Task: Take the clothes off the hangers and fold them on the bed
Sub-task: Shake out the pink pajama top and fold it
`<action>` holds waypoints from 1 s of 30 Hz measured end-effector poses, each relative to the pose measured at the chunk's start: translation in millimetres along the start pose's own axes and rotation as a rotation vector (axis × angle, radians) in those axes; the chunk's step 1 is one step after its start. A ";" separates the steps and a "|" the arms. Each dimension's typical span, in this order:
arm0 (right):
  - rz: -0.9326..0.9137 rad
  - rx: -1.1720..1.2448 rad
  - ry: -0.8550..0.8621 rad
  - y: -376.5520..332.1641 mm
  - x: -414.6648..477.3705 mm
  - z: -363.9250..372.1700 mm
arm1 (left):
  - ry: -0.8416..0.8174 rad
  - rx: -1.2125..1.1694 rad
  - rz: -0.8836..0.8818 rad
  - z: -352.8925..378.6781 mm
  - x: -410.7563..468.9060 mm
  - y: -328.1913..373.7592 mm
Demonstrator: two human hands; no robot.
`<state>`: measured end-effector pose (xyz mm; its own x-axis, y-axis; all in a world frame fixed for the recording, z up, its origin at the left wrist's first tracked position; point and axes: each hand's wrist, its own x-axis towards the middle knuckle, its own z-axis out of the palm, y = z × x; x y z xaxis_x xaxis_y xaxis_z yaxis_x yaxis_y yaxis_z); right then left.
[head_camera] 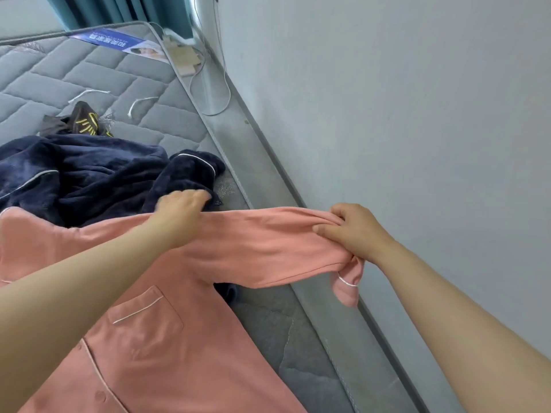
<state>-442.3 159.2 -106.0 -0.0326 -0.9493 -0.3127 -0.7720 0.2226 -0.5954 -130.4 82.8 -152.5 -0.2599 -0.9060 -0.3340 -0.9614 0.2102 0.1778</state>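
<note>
A pink pyjama shirt [167,338] with white piping and a chest pocket lies spread on the grey quilted mattress [98,76]. Its right sleeve [262,242] is stretched out toward the wall. My right hand [354,231] grips the sleeve near the cuff, which dangles past the bed's edge. My left hand [182,210] is on the sleeve's upper edge near the shoulder, fingers curled over the cloth. A crumpled dark navy fleece garment [89,177] lies just behind the pink shirt. No hanger is in view.
A black item with yellow stripes [85,122] sits behind the navy garment, with white scraps [140,104] nearby. A grey wall [387,114] runs along the bed's right side. Cables [208,93], a blue leaflet [119,40] and teal curtains [119,10] are at the far corner.
</note>
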 end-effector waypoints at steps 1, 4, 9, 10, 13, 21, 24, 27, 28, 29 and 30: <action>-0.003 0.078 -0.022 -4.4 -1.6 -0.6 | -0.034 -0.095 0.104 -4.0 -2.7 20.1; -0.012 0.221 -0.081 -13.6 -8.3 -5.5 | -0.150 -0.387 0.278 -11.9 -14.4 82.8; 0.017 0.295 -0.135 -13.9 -23.3 -19.5 | -0.145 -0.398 0.333 -32.6 -16.0 129.6; 0.041 0.290 -0.143 -11.0 -27.3 -22.5 | -0.111 -0.392 0.332 -38.3 -15.6 131.0; 0.095 0.189 -0.208 5.1 -42.7 -32.8 | -0.006 -0.399 0.307 -54.1 -18.9 129.0; 0.168 0.096 0.134 31.4 -89.0 -71.2 | 0.208 -0.214 0.289 -61.2 -34.4 143.7; 0.234 0.210 0.114 31.1 -108.9 -85.2 | 0.204 -0.155 0.254 -62.3 -48.0 144.8; 0.287 0.456 -0.015 19.3 -132.4 -90.9 | 0.223 -0.119 0.224 -66.8 -65.8 142.4; 0.284 0.506 -0.020 12.3 -139.4 -90.9 | 0.231 -0.165 0.204 -68.3 -73.4 141.7; 0.275 0.538 -0.011 2.9 -145.5 -89.5 | 0.251 -0.222 0.180 -69.3 -83.7 140.8; 0.262 0.564 0.002 -7.4 -150.8 -87.4 | 0.283 -0.269 0.165 -69.4 -96.0 139.4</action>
<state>-487.1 281.2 10.2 -0.1773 -0.8474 -0.5005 -0.2836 0.5310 -0.7985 -233.2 173.6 -31.4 -0.3368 -0.9414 -0.0198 -0.8412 0.2914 0.4555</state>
